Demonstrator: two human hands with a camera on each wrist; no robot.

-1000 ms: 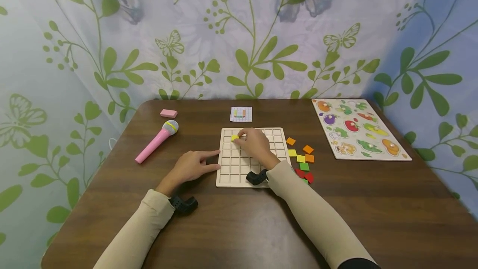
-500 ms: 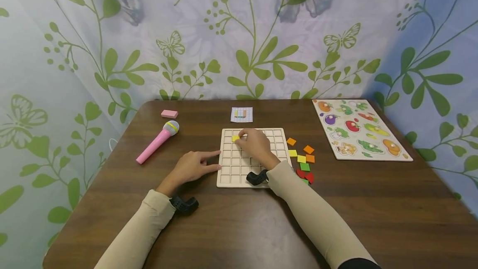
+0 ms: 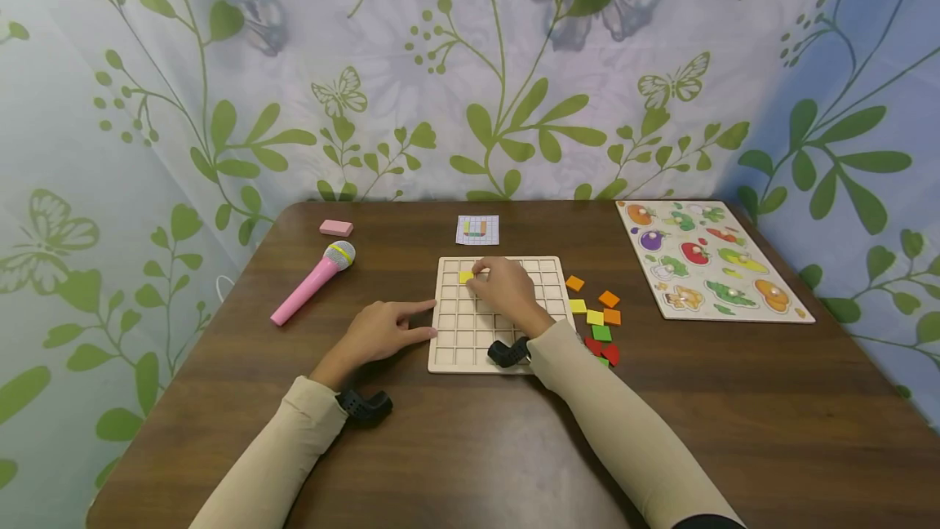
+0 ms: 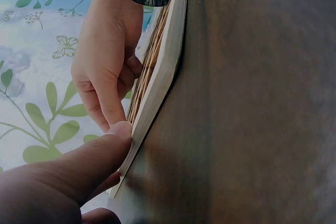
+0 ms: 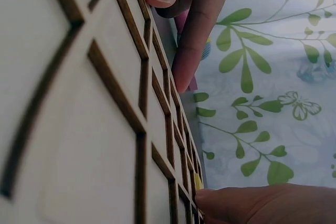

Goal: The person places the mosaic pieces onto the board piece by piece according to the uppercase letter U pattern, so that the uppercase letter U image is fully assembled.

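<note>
A pale wooden grid board (image 3: 464, 340) lies on the table in the head view. At its left edge my left hand (image 3: 376, 335) rests, index finger and thumb stretched out against the rim; the left wrist view shows the thumb (image 4: 100, 156) on that edge. My right hand (image 3: 507, 291) reaches over the board and pinches a yellow square tile (image 3: 466, 277) in the upper left part of the grid. In the right wrist view, the right thumb (image 5: 236, 203) touches this yellow tile (image 5: 198, 181); the other right fingertips are hidden there.
Loose orange, yellow, green and red tiles (image 3: 601, 333) lie right of the board, partly behind the right sleeve. A pattern card (image 3: 478, 229) lies behind it. A pink microphone (image 3: 304, 292) and pink block (image 3: 336, 228) are left; a vegetable puzzle board (image 3: 723, 261) is right.
The head view has shifted slightly, so everything sits a little lower in it. Both hands keep their places at the board and the yellow tile.
</note>
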